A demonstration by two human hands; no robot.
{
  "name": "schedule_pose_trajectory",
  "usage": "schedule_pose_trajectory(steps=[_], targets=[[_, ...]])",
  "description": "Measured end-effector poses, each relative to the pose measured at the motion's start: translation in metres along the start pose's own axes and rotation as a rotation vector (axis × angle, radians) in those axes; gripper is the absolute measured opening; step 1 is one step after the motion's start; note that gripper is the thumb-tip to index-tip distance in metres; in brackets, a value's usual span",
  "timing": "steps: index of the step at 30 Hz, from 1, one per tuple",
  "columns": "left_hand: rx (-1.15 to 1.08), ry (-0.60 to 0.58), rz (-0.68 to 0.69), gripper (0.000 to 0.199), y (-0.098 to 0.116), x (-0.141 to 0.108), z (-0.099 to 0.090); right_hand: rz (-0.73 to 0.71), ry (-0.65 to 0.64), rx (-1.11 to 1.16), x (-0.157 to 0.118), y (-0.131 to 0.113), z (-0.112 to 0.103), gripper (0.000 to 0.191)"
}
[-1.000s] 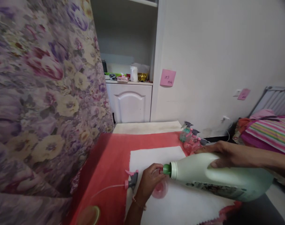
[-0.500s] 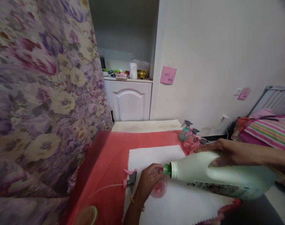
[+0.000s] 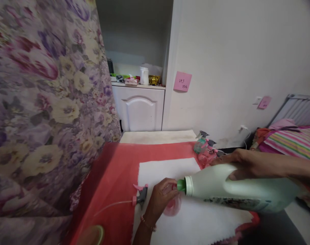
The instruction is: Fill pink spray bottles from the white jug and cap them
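Note:
My right hand [image 3: 243, 165] grips a large pale green jug [image 3: 221, 185], tipped nearly level with its spout to the left. The green spout [image 3: 181, 185] meets the neck of a small clear pink bottle [image 3: 173, 206]. Around that neck, my left hand [image 3: 163, 195] has its fingers closed. The pink bottle rests on a white cloth [image 3: 195, 224]. Left of my left hand lies a pink and grey spray head [image 3: 141, 195] with a thin clear tube. Whether liquid is flowing from the jug cannot be made out.
Several spray bottles [image 3: 206, 154] stand at the back right of the red table cover [image 3: 114, 170]. A round green-rimmed lid or cap [image 3: 100, 234] lies at the near left. A floral curtain [image 3: 42, 119] hangs on the left, and a white cabinet [image 3: 141, 109] stands behind.
The view has shifted slightly. Both hands keep their holds on the jug and the pink bottle, and the jug's rear end sits a little higher.

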State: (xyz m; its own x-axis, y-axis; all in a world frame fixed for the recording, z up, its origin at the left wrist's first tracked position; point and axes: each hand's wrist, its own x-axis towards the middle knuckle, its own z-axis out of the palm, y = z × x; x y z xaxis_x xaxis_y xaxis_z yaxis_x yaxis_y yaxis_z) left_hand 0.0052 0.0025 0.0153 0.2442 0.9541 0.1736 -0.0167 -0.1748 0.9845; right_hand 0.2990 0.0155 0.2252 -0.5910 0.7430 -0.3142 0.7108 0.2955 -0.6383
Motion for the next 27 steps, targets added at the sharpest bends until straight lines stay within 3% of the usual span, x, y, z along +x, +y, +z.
schedule_pose_trajectory(steps=[3,19,27], targets=[[0.008,0.003,0.009,0.019,-0.002,0.0,-0.001,0.035,-0.077,-0.062,0.0,-0.004,-0.001,0.051],[0.028,-0.003,0.026,0.018,0.003,0.0,0.0,0.043,-0.121,-0.156,0.002,-0.02,-0.006,0.057],[0.049,0.002,0.054,0.017,0.0,0.0,0.0,0.062,-0.114,-0.199,0.003,-0.024,-0.007,0.051]])
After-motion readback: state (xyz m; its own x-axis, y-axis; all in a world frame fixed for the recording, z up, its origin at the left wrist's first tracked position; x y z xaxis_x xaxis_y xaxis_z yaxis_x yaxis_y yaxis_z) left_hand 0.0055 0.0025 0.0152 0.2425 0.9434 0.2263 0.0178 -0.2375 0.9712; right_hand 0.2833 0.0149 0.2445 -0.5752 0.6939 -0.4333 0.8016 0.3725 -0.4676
